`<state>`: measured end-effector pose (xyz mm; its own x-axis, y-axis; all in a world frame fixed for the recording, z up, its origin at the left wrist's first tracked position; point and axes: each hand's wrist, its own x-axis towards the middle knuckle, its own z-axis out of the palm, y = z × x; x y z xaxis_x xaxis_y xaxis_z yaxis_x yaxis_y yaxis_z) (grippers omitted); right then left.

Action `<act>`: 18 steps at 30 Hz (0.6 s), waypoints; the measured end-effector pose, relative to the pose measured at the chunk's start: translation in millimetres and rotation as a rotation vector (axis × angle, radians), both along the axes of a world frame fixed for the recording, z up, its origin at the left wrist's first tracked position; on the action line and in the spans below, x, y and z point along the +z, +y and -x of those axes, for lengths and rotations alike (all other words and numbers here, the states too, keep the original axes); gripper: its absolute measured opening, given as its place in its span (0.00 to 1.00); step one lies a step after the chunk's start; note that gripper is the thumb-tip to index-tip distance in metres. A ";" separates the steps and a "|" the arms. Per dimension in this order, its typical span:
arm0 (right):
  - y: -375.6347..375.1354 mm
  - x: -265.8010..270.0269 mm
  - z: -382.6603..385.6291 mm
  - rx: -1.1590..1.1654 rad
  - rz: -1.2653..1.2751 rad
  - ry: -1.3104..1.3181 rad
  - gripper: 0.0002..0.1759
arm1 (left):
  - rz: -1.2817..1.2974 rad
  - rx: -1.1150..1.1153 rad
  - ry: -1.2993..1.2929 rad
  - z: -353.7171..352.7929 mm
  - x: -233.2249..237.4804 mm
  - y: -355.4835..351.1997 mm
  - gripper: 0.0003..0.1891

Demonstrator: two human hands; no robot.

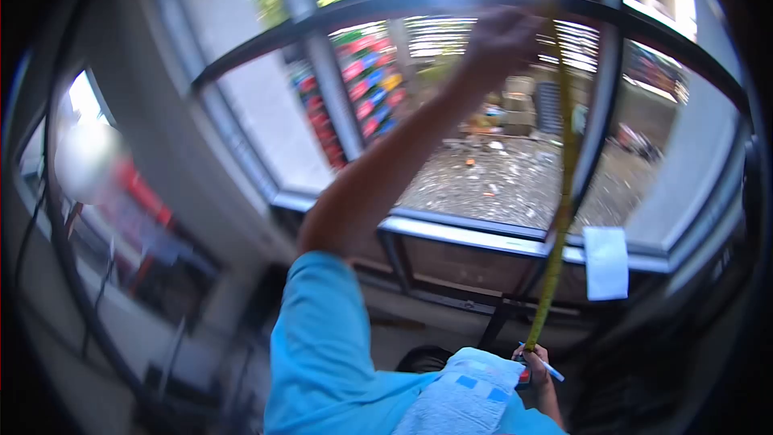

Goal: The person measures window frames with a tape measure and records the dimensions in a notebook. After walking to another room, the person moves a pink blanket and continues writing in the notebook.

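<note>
A yellow tape measure blade [564, 169] runs down in front of the window, slightly bowed. My left hand [507, 39] is raised on an outstretched arm to the window's dark horizontal bar [362, 10]. It is blurred, but its fingers look closed at the top end of the blade. Low in the view, my right hand [543, 374] is wrapped round the red tape measure case [524, 375], mostly hidden in the grip. A white and blue pen [551, 370] sticks out between the fingers of that same hand.
A white paper [606, 263] hangs at the lower window rail [475, 235]. Behind the window lies rubble-strewn ground [483, 185], with colourful stacked items [366, 80] beyond. At left, a blurred person in red [143, 192] shows past a pale wall. A light blue towel [455, 399] lies over my front.
</note>
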<state>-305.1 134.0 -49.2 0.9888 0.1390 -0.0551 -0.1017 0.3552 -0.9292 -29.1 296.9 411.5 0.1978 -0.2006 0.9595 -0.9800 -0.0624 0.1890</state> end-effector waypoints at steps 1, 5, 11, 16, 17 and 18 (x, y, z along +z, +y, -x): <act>10.6 1.4 -19.4 -0.027 -0.102 -0.080 0.17 | 0.084 0.017 -0.022 0.1 -8.0 -26.0 0.06; 25.7 6.2 -81.4 0.129 -0.159 -0.042 0.17 | 0.002 0.280 0.159 22.3 -59.4 33.8 0.09; 62.3 18.1 -117.4 0.338 -0.257 0.111 0.18 | -0.042 0.294 0.544 88.6 -102.5 93.1 0.11; 90.7 48.7 -109.3 0.420 -0.104 -0.013 0.16 | 0.098 0.418 0.222 77.7 -98.7 102.8 0.08; 89.3 48.2 -108.1 0.415 -0.088 -0.037 0.20 | 0.062 0.471 0.259 73.8 -90.0 99.4 0.06; 83.3 50.6 -110.7 0.470 -0.092 -0.028 0.23 | 0.089 0.387 0.174 65.0 -71.8 95.6 0.07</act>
